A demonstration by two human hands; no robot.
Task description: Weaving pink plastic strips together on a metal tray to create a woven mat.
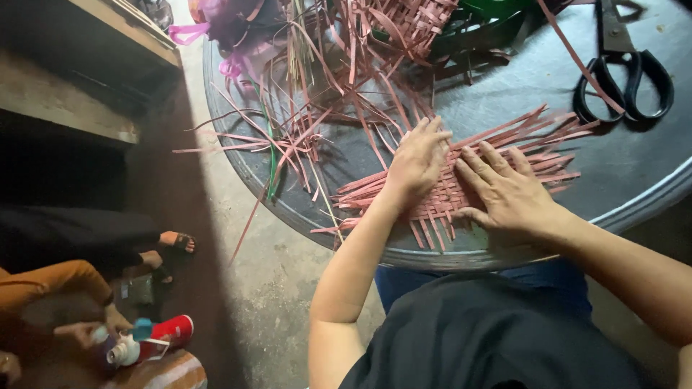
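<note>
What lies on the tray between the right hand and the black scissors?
In the head view, between the right hand and the black scissors, only the loose ends of the pink woven mat and bare grey tray.

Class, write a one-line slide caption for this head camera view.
Both hands, left hand and right hand, press flat on a pink woven strip mat on a round grey table.

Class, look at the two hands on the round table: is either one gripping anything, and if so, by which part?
Neither grips anything. The left hand and right hand lie flat, fingers spread, pressing on the middle of the pink woven mat.
</note>
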